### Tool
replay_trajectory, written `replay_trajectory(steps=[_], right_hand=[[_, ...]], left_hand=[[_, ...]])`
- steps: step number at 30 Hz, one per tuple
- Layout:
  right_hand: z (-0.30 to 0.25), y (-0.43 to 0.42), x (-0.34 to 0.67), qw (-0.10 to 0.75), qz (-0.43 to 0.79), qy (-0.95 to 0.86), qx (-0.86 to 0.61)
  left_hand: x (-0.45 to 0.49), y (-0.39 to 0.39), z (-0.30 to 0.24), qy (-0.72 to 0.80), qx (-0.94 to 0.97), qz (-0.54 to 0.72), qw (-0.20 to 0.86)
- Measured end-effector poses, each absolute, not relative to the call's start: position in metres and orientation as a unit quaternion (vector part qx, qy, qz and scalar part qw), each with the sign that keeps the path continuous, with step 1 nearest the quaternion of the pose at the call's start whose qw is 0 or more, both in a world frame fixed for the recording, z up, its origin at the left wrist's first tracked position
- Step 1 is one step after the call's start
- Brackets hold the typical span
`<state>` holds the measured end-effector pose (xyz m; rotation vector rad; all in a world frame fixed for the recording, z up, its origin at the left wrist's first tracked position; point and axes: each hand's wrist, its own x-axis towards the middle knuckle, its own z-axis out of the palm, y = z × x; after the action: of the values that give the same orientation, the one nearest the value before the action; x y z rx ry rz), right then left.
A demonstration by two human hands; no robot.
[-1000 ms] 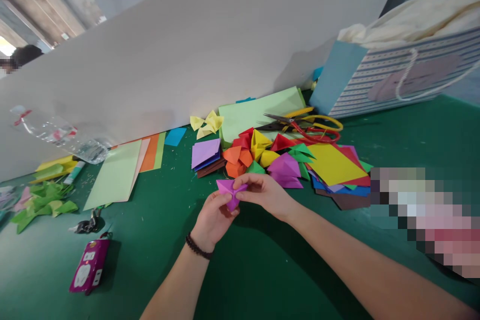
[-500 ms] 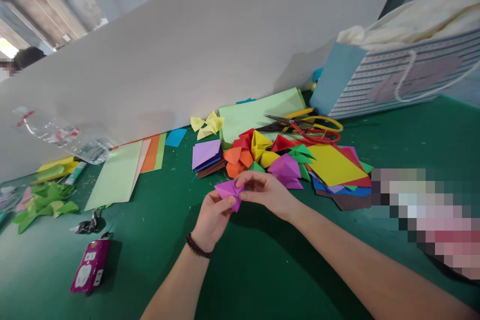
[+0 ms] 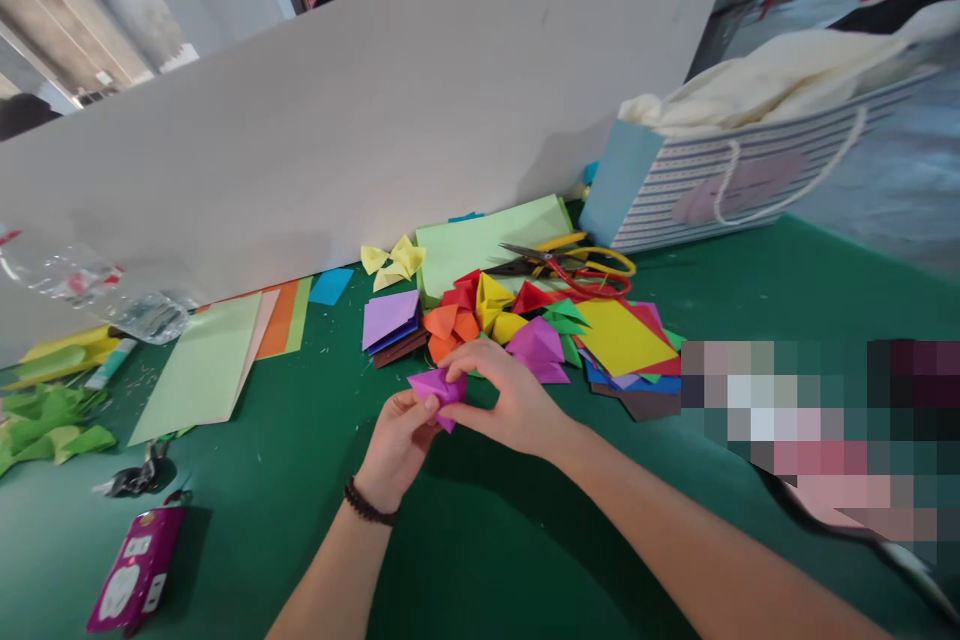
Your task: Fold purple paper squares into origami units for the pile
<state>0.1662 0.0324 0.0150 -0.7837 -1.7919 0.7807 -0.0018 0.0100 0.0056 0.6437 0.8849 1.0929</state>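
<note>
The green table (image 3: 480, 570) bears the pile (image 3: 493, 298) of folded red, orange, yellow, green and purple paper, and the white board (image 3: 337, 140) stands behind the pile. The striped bag (image 3: 724, 175), stuffed with white cloth, is behind and to the right of the pile. Well to the left of the pile is the clear bottle (image 3: 142, 310). Nearer the pile on that side lie loose sheets (image 3: 199, 370), pale green uppermost, with pink, orange and lime edges showing. The pale green pad (image 3: 480, 240) lies just behind the pile. In front of the pile are two hands: the left hand (image 3: 401, 445) pinches the purple fold (image 3: 431, 385) between thumb and fingers, and the right hand (image 3: 499, 395) has thumb and index closed on the fold's right side. The scissors (image 3: 600, 288), with red and yellow handles, lie behind the pile, overlapping the pad. Square papers (image 3: 626, 335), yellow on top, sit against the pile's right side, the lilac-topped stack (image 3: 391, 320) just beside its left. The purple pack (image 3: 139, 565) lies far left and forward of the pile. The fold itself is just in front of the pile's left part.
</note>
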Motion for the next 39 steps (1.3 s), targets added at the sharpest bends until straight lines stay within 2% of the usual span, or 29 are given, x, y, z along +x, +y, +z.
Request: replay_trajectory(steps=[5,8,12,15,19,23,29,36,39], right_hand=[[0.025,0.044,0.188,0.52,0.152,-0.748,-0.385],[0.025,0.058,0.215,0.49,0.016,-0.714,-0.5],[0.016,0.069,0.238,0.39,-0.068,-0.706,-0.587],[0.009,0.072,0.238,0.376,-0.091,-0.718,-0.578],[0.01,0.069,0.228,0.452,-0.126,-0.698,-0.541],[0.013,0.064,0.219,0.513,-0.127,-0.695,-0.488],[0.009,0.065,0.21,0.527,-0.108,-0.709,-0.456],[0.013,0.051,0.195,0.554,-0.138,-0.722,-0.391],[0.024,0.036,0.184,0.496,-0.125,-0.797,-0.32]], left_hand=[[-0.003,0.014,0.005,0.399,0.315,0.533,0.677],[-0.01,0.019,0.003,0.481,0.366,0.579,0.548],[-0.027,0.028,-0.006,0.563,0.417,0.603,0.381],[-0.041,0.038,-0.005,0.605,0.463,0.587,0.274],[-0.05,0.06,0.009,0.625,0.567,0.508,0.173],[-0.048,0.088,0.018,0.616,0.656,0.416,0.129],[-0.053,0.101,0.024,0.62,0.693,0.362,0.07],[-0.046,0.034,0.054,0.588,0.694,0.416,-0.001],[-0.034,-0.021,0.044,0.458,0.764,0.454,0.001]])
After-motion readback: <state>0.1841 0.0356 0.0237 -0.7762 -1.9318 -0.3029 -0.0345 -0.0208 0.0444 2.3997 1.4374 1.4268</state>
